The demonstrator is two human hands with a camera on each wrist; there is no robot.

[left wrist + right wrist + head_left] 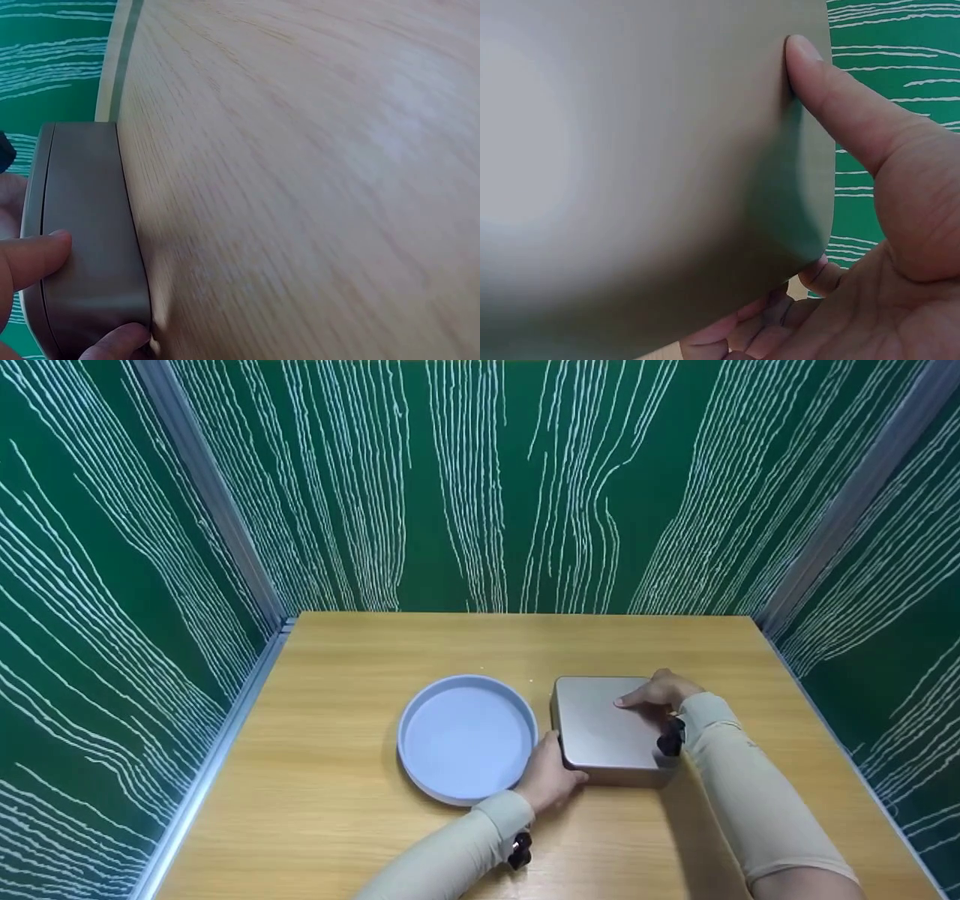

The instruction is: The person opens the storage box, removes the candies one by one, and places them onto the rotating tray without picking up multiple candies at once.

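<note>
A square, metallic grey-brown lidded box [604, 724] rests on the table, its smooth top facing up. Around its near left corner, my left hand [551, 776] grips it, thumb on the near side. In the left wrist view, that thumb [37, 259] lies over the side near the lid seam, with a fingertip low by the table. My right hand [664, 691] holds the box's right side. Its thumb [840, 94] presses on the top, while the other fingers curl at the lower edge, partly hidden by the box.
A round, pale blue shallow tray [469, 739] with a raised rim sits left of the box, close beside my left hand. Green walls [517, 510] with white wavy lines enclose the wooden table [330, 720] at the back and sides.
</note>
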